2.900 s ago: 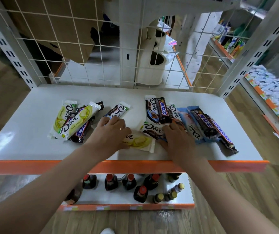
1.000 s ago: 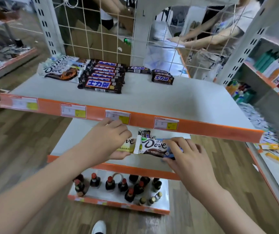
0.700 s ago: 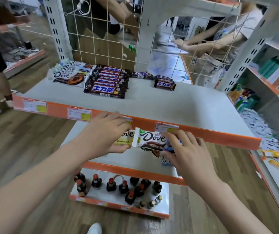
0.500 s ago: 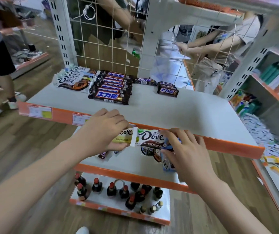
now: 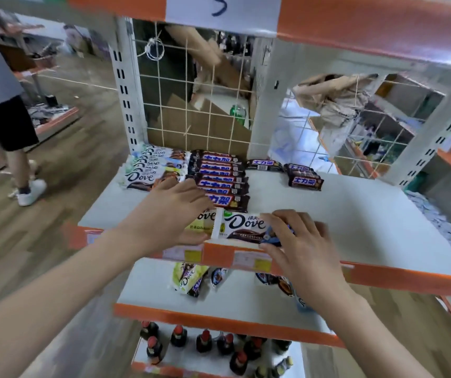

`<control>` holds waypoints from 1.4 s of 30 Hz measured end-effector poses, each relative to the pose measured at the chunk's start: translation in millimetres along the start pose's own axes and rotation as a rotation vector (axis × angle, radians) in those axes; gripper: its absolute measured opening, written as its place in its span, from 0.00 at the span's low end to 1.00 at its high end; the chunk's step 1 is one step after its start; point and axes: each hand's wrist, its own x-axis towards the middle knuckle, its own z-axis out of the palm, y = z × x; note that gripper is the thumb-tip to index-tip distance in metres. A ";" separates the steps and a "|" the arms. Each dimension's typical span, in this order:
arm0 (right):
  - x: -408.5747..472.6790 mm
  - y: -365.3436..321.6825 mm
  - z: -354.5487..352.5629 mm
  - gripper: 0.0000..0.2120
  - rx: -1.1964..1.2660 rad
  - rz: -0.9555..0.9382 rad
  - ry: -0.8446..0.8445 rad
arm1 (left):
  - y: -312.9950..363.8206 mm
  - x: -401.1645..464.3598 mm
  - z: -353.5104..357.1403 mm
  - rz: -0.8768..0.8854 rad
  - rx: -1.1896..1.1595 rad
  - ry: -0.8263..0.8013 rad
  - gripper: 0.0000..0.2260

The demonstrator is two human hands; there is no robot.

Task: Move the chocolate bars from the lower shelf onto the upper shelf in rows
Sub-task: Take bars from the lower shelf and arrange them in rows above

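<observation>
Dove bars [image 5: 242, 225] held over upper shelf [image 5: 355, 214] edge.

White upper shelf [image 5: 369, 222]: right half + front centre bare, open approach from front. Back-left blocked by row of white Dove bars [image 5: 152, 169] & stack of dark brown Snickers bars [image 5: 220, 178]; two more brown bars [image 5: 304, 178] mid-back; wire grid panel [image 5: 191, 99] closes rear

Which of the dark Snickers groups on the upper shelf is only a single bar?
The lone dark Snickers bar at the back, between the long stacked row on its left and the small pile on its right.
</observation>
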 end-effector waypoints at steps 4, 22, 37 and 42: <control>30.4 -23.0 15.1 0.21 -0.021 0.031 -0.058 | -40.7 -5.9 0.3 -0.010 0.008 -0.032 0.22; 98.1 -74.0 67.3 0.19 0.005 0.090 -0.136 | -143.3 -30.9 30.4 -0.064 -0.019 -0.127 0.22; 134.5 -90.6 90.8 0.20 0.052 0.128 -0.202 | -176.6 -34.6 61.7 -0.139 -0.029 -0.164 0.22; 141.9 -91.8 95.6 0.21 0.038 0.142 -0.184 | -182.1 -29.5 68.3 -0.168 -0.029 -0.139 0.23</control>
